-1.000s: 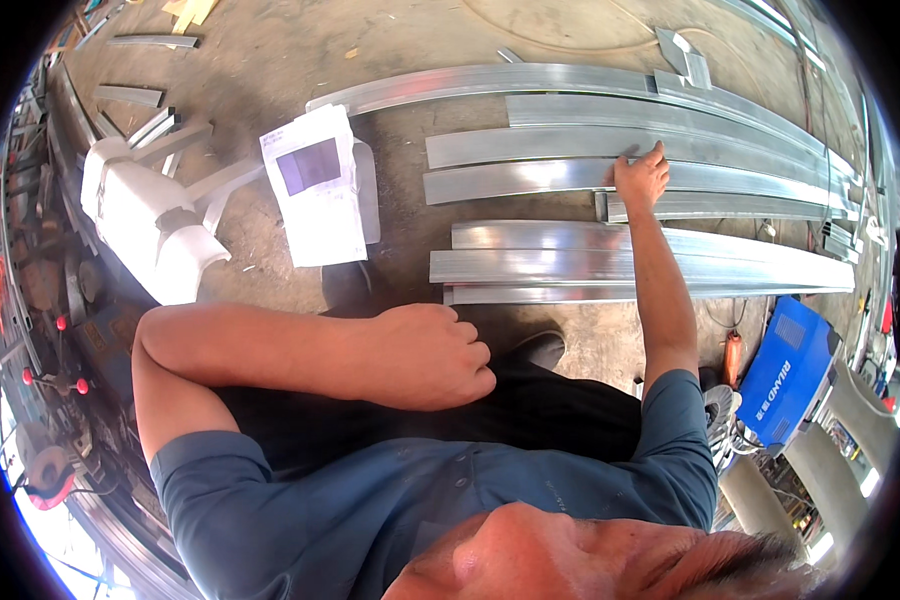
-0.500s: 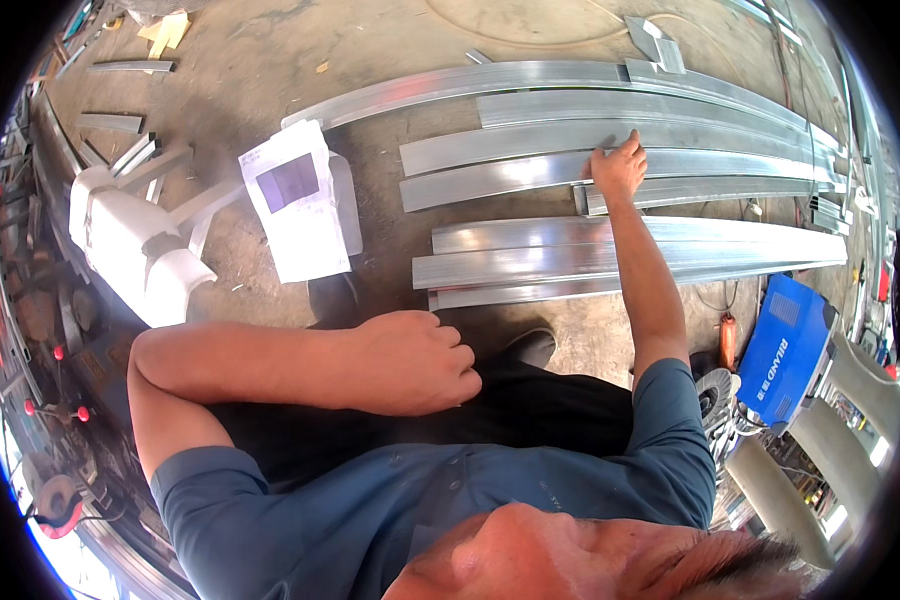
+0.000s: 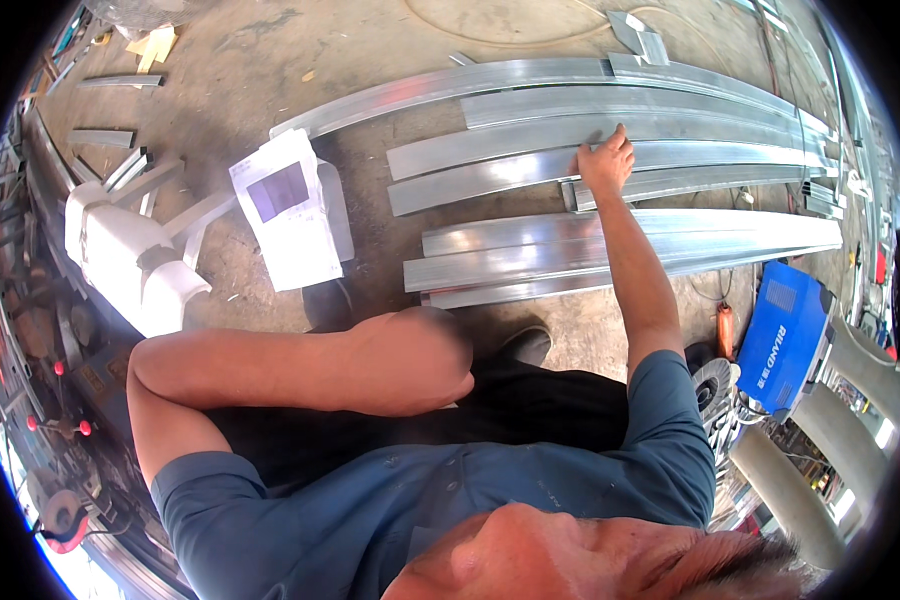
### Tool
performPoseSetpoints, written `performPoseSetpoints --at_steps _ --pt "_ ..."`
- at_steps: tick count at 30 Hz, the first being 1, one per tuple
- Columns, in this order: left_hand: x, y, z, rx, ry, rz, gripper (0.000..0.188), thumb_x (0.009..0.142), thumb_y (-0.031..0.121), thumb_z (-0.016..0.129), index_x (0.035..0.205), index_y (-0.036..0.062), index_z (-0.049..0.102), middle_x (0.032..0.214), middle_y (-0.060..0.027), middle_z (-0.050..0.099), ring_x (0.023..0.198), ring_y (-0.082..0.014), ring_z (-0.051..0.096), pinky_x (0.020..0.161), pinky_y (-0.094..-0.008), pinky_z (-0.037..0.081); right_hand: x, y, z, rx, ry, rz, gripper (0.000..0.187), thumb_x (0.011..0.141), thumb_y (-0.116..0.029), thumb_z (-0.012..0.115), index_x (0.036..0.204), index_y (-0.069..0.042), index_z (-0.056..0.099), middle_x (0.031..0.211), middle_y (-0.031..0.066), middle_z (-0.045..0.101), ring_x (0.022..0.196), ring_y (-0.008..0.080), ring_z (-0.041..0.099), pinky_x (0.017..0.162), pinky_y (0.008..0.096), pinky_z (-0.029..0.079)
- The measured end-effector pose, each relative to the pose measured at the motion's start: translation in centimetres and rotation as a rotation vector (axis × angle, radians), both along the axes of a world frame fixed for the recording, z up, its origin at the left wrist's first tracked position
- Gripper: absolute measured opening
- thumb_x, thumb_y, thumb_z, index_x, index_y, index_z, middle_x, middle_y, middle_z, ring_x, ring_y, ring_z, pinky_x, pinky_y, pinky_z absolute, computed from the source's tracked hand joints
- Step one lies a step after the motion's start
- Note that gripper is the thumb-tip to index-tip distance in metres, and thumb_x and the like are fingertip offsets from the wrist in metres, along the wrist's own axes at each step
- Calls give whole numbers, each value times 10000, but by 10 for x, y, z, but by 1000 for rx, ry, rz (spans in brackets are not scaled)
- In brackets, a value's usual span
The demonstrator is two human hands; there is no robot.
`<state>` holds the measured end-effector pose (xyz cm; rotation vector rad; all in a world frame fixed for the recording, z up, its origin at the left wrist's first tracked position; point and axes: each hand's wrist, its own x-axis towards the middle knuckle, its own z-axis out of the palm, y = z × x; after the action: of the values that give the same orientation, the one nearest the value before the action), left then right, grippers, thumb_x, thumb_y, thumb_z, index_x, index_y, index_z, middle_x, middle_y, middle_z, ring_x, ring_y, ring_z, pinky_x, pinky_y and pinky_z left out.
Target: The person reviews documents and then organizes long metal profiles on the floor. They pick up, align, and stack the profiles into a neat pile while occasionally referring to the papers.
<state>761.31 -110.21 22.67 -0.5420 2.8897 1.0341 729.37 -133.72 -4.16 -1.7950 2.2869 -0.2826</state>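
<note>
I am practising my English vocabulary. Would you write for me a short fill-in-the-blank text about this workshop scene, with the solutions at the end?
1. The right hand reaches to the long metal profiles, while the ____ arm is folded in front of the body.
2. The boxlike machine at the right has a casing whose main colour is ____.
3. The printed sheets left of the profiles are made of ____.
4. The person's shirt has ____ sleeves.

Missing words: left; blue; paper; short
</note>
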Motion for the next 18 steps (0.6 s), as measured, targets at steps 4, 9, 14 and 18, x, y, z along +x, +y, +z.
performPoseSetpoints --at_steps 4,9,14,18 --pt "1 5 -4 -3 68 50 153 829 222 645 841 73 611 753 -54 611 751 -238 640 641 -354 504 0 0 0 -4 -2 -4 929 793 -304 701 1531 -42 200 1443 252 371 1332 429 364 1117 528 304" --pt "1 3 -5 -15 63 39 128 832 199 629 830 72 609 763 -62 627 775 -251 654 660 -365 519 -1 0 -1 -16 5 -12 913 796 -305 695 1527 -43 215 1431 249 385 1324 431 377 1112 530 310" --pt "0 -1 -5 -5 -4 -12 104 836 182 608 873 86 606 809 -56 629 800 -242 649 664 -363 514 -4 0 -6 -6 33 -9 913 789 -311 708 1526 -49 235 1427 235 395 1311 419 397 1117 518 319" --pt "-2 -3 -7 -12 -14 -13 107 819 173 610 887 90 601 815 -54 616 794 -242 642 667 -364 509 0 -3 1 65 31 -56 930 778 -326 738 1519 -41 254 1423 218 408 1309 407 404 1111 510 341"
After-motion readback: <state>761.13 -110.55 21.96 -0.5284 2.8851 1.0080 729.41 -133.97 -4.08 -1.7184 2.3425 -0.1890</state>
